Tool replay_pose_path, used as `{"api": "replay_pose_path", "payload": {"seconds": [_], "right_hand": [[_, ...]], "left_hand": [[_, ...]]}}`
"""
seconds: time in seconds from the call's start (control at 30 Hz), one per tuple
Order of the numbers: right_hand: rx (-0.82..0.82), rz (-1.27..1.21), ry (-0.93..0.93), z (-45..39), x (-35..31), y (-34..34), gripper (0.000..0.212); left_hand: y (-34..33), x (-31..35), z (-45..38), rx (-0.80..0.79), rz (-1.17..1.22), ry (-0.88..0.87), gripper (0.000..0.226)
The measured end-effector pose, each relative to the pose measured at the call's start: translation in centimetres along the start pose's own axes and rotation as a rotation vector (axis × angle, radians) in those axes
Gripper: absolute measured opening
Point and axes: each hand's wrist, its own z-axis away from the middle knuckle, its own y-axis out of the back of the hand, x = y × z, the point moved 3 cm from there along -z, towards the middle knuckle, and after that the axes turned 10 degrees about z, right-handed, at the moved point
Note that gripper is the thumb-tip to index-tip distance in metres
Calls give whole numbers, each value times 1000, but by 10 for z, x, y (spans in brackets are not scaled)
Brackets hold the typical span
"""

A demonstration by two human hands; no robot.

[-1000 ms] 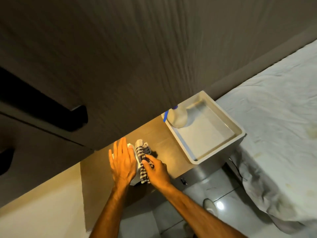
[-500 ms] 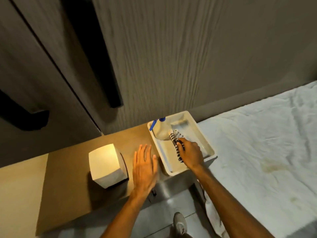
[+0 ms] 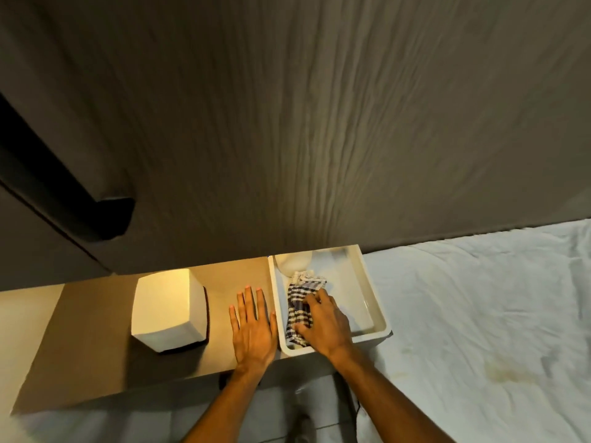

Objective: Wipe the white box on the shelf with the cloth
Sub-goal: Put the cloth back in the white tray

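The white box (image 3: pixel 166 310), a rounded cube, stands on the tan shelf (image 3: pixel 89 362) at the left, lit warm on top. The blue-and-white checked cloth (image 3: pixel 300 295) lies bunched inside a white tray (image 3: pixel 374 298) at the shelf's right end. My right hand (image 3: pixel 326 324) lies on the cloth in the tray with its fingers curled onto it. My left hand (image 3: pixel 252 327) rests flat on the shelf between the box and the tray, fingers spread, holding nothing and apart from the box.
A white rounded object (image 3: pixel 292 262) sits at the tray's back left corner. A dark wood-grain cabinet front with a black handle (image 3: pixel 64 193) rises behind the shelf. A bed with a white sheet (image 3: pixel 479 314) lies to the right. Tiled floor (image 3: pixel 287 414) is below.
My right hand carried the cloth from the white box to the tray and lowered it inside. My left hand left the box and settled flat on the shelf.
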Motion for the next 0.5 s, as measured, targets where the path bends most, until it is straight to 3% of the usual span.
{"api": "replay_pose_path", "payload": {"seconds": [0.1, 0.37, 0.5], "right_hand": [[-59, -57, -22, -2, -3, -3, 76], [26, -106, -122, -2, 27, 9, 48], [-34, -259, -307, -12, 44, 11, 43]], "left_hand": [[-3, 2, -2, -18, 4, 17, 91], [-6, 3, -3, -36, 26, 35, 93], [-4, 1, -4, -54, 46, 33, 92]]}}
